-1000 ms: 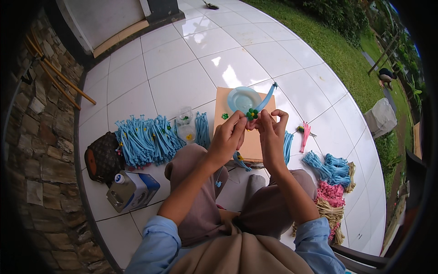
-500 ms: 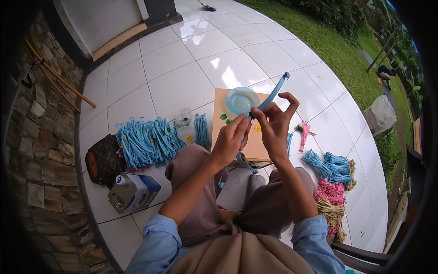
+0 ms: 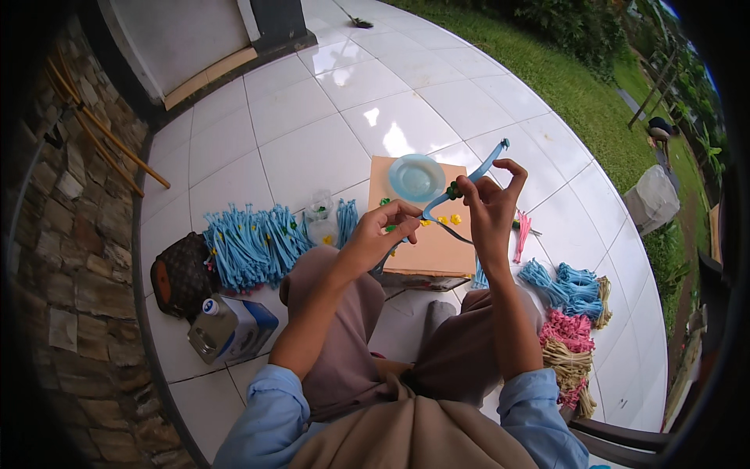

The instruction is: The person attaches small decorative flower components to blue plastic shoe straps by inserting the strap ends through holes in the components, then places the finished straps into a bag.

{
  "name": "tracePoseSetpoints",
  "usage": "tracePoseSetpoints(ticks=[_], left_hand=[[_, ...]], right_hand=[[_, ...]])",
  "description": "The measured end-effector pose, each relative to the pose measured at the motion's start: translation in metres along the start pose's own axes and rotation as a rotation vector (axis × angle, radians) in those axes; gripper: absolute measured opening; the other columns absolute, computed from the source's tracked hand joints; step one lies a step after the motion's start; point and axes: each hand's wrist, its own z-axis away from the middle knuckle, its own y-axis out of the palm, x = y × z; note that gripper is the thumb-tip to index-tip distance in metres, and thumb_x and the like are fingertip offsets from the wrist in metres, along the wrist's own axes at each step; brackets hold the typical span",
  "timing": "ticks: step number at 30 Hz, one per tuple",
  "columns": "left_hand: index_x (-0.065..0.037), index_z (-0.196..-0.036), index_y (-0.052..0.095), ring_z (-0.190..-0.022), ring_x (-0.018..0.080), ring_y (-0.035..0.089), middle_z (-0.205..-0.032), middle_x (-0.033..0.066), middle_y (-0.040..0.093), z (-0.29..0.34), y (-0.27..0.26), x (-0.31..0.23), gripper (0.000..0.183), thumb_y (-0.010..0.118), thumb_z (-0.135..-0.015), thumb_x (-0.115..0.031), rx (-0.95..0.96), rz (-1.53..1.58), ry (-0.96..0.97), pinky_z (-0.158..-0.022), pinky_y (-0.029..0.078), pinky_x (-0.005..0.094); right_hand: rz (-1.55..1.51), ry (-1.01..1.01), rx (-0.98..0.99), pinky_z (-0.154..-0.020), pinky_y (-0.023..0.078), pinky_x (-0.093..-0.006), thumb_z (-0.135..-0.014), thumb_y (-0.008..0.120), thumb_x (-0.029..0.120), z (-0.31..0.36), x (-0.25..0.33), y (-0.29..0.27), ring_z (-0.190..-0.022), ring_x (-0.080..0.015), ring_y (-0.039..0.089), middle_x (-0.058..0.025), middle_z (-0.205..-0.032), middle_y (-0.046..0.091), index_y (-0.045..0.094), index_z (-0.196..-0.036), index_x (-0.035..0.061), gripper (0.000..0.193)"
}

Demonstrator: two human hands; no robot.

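Note:
A light blue strap (image 3: 486, 164) is stretched between my hands above a cardboard-topped box (image 3: 428, 259). My left hand (image 3: 381, 233) pinches its lower part between thumb and fingers. Higher up, my right hand (image 3: 491, 207) grips the strap at a green flower-shaped piece (image 3: 454, 190), its index finger raised. A thin dark length of the strap loops below, between the two hands. On the box stands a blue dish (image 3: 395, 186), with small yellow flower pieces (image 3: 455, 220) and green flower pieces (image 3: 385, 202) near it, partly hidden by my left hand.
To the left lie many blue straps (image 3: 254, 246), clear cups (image 3: 320, 207), a brown bag (image 3: 178, 273) and a metal can (image 3: 234, 328). On the right are a pink bundle (image 3: 522, 238), blue bundles (image 3: 574, 285), pink bundles (image 3: 566, 330) and beige bundles (image 3: 564, 356).
My hands have moved apart, the left one down and leftward, the right slightly right. The green flower piece now shows by my right thumb, and the strap's lower part has swung up between the hands.

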Motion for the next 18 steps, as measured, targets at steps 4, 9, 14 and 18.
tracePoseSetpoints(ticks=[4, 9, 14, 18], left_hand=[[-0.005, -0.095, 0.044, -0.076, 0.0095, 0.055, -0.075, 0.0018, 0.051, 0.003, -0.008, -0.007, 0.026, 0.063, -0.082, -0.017, -0.255, 0.210, 0.314, -0.071, 0.041, 0.0226], [-0.010, -0.099, 0.033, -0.084, 0.0112, 0.044, -0.078, 0.0000, 0.040, -0.015, -0.025, -0.039, 0.034, 0.060, -0.079, -0.008, -0.273, 0.186, 0.548, -0.087, 0.038, 0.0309], [-0.011, -0.108, 0.031, -0.086, 0.0161, 0.049, -0.077, 0.0015, 0.040, -0.022, -0.043, -0.075, 0.037, 0.058, -0.083, -0.014, -0.247, 0.243, 0.730, -0.095, 0.038, 0.0476], [-0.009, -0.113, 0.026, -0.074, 0.0153, 0.057, -0.080, 0.0042, 0.041, -0.031, -0.065, -0.080, 0.034, 0.050, -0.089, -0.009, -0.414, 0.240, 0.774, -0.080, 0.052, 0.0446]], right_hand=[[0.114, 0.220, -0.016, -0.051, 0.040, -0.0216, -0.088, 0.052, 0.014, -0.010, 0.014, -0.023, -0.051, -0.0096, 0.052, -0.0070, -0.053, 0.057, 0.035, -0.108, 0.0027, 0.029], [-0.040, -0.046, -0.119, -0.066, 0.044, -0.0240, -0.090, 0.049, 0.013, -0.011, 0.002, -0.025, -0.074, -0.0127, 0.056, -0.0096, -0.082, 0.058, 0.038, -0.109, 0.0015, 0.025], [-0.264, -0.079, 0.255, -0.091, 0.037, -0.0376, -0.089, 0.051, 0.025, 0.001, 0.008, 0.015, -0.109, -0.0224, 0.048, -0.0150, -0.113, 0.053, 0.028, -0.125, 0.0036, 0.047], [-0.350, 0.066, 0.797, -0.097, 0.034, -0.0411, -0.083, 0.061, 0.024, 0.022, 0.005, 0.090, -0.115, -0.0296, 0.044, -0.0212, -0.121, 0.047, 0.005, -0.136, 0.0101, 0.078]])
